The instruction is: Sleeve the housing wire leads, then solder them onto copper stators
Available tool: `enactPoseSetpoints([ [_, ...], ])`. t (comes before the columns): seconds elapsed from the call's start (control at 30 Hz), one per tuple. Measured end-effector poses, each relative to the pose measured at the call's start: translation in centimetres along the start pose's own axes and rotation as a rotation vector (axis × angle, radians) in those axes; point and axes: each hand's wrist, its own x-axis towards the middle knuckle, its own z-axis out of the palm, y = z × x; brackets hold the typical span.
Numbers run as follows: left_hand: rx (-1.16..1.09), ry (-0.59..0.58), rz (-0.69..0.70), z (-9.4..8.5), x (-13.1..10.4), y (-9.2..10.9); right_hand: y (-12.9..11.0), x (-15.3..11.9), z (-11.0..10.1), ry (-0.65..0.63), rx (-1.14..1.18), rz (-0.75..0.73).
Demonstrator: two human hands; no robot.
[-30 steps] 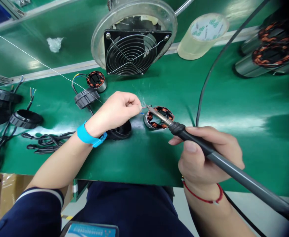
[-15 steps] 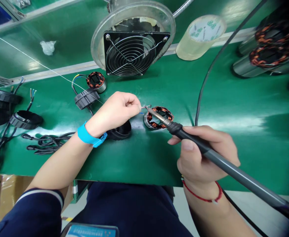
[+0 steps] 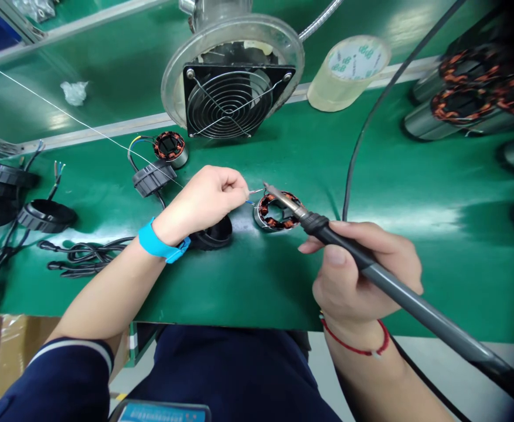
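Note:
My right hand (image 3: 366, 269) is closed round the grip of a soldering iron (image 3: 392, 287), whose metal tip points up and left over a motor stator (image 3: 261, 220) with copper windings. Just left of the tip, my left hand (image 3: 217, 190) pinches a thin wire (image 3: 255, 191). The fingers hide most of that wire, and I cannot tell whether the tip touches its end. A blue wire (image 3: 249, 202) runs below the fingertips towards the stator. Under my left wrist sits a round black cover (image 3: 215, 234), partly hidden. The strand of pale solder wire (image 3: 63, 108) runs from the upper left towards my left hand.
A fan with a wire guard (image 3: 228, 108) stands behind my hands, beside a tape roll (image 3: 342, 76). Several stators (image 3: 450, 117) stand at right. Black covers (image 3: 48, 213) and cables (image 3: 85, 255) lie at left. The iron's cord (image 3: 357, 146) crosses the bench.
The iron's tip has shifted slightly up from the wire end. My left hand keeps its pinch almost in place. The view has tilted a little.

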Motion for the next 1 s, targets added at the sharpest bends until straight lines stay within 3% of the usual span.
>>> enactPoseSetpoints([
  [0.07, 0.003, 0.001, -0.005, 0.0, 0.0, 0.0, -0.4, 0.5, 0.3, 0.061, -0.017, -0.043],
  [0.13, 0.004, 0.004, -0.005, 0.0, 0.0, 0.0, -1.0, 1.3, 0.4, 0.041, -0.011, -0.019],
  [0.3, 0.002, 0.001, 0.002, 0.0, 0.0, -0.1, -3.0, 4.4, 0.7, -0.189, -0.006, 0.098],
  [0.47, -0.006, -0.006, 0.013, 0.0, -0.1, -0.2, -2.8, 5.6, 1.9, -0.367, -0.113, 0.066],
  [0.7, -0.005, 0.004, 0.033, 0.0, -0.1, -0.4, -0.8, 3.6, 3.7, -0.304, -0.155, 0.044],
  [1.0, -0.002, -0.005, 0.025, -0.1, 0.1, -0.6, -0.6, 3.3, 4.2, -0.268, -0.122, 0.118],
])
